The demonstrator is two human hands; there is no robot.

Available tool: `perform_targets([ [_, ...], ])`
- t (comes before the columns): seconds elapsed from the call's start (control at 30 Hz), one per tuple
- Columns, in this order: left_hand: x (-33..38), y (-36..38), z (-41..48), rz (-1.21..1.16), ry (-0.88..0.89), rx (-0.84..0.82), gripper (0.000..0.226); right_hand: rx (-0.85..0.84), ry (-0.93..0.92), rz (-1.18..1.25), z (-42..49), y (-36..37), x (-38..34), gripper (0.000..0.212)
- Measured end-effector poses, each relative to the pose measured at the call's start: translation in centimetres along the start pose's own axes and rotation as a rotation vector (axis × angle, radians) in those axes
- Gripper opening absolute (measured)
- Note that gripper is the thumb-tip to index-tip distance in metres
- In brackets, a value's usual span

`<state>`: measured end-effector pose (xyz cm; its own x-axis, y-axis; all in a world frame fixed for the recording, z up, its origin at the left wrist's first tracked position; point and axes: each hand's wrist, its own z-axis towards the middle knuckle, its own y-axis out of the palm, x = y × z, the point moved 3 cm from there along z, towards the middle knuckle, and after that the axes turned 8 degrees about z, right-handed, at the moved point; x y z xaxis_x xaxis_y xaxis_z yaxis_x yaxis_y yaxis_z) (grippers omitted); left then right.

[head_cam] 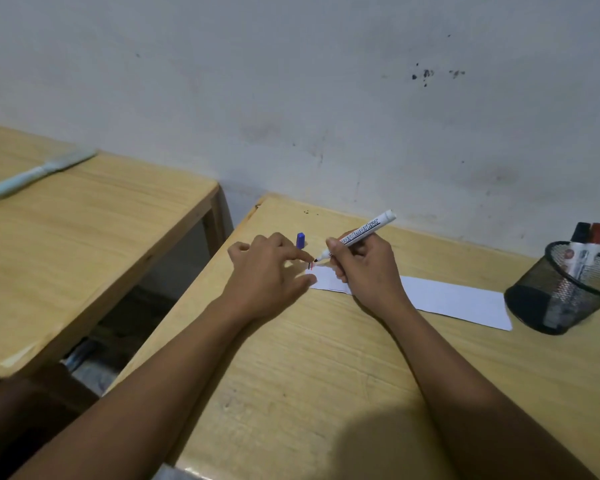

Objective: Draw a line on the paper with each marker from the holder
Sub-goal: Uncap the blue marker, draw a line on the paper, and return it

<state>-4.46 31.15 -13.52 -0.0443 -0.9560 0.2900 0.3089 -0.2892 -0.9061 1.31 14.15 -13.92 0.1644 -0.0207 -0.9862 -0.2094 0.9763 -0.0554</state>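
1. Head view shows two bare arms coming up from the bottom of the frame, over a wooden desk (326,375) that fills the lower middle.
2. Left hand (267,271) lies palm down in the middle of the frame. Its fingers are spread loosely and grasp nothing. The thumb presses on the left end of the paper (458,299), and the pointing finger reaches toward the marks.
3. Right hand (364,268) is just to the right of the left hand. Its fingers are curled tight around a white marker (361,233). The marker leans, with its back end up toward the upper right and its dark tip down at the left end of the paper.
4. Small drawn lines (310,265), one dark and one red, sit right by the tip. They are too tiny to see well.
5. That paper is a long white strip. It runs from under the hands out to the right of the frame. The right hand and wrist cover part of it.
6. A blue cap (300,240) stands on the desk just past the left hand's fingers.
7. At the right edge sits a black mesh holder (541,306), close to the right end of the paper. Two markers stand in it, a black-capped marker (579,247) and a red-capped marker (596,237).
8. A second wooden table (101,237) is on the left, with a gap between it and the desk. A pale blue thing (35,174) lies on it at the upper left.
9. Farthest back is a white wall (291,81) with dark spots.
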Motion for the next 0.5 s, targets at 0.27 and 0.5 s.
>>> perform_targets([
  [0.27,-1.1,0.8,0.9,0.013,-0.116,-0.084,0.039,0.006,-0.048,-0.149,0.3,0.3,0.2,0.015],
  [0.5,-1.2,0.9,0.9,-0.002,-0.122,-0.088,0.036,0.014,-0.063,-0.223,0.4,0.4,0.5,0.019],
])
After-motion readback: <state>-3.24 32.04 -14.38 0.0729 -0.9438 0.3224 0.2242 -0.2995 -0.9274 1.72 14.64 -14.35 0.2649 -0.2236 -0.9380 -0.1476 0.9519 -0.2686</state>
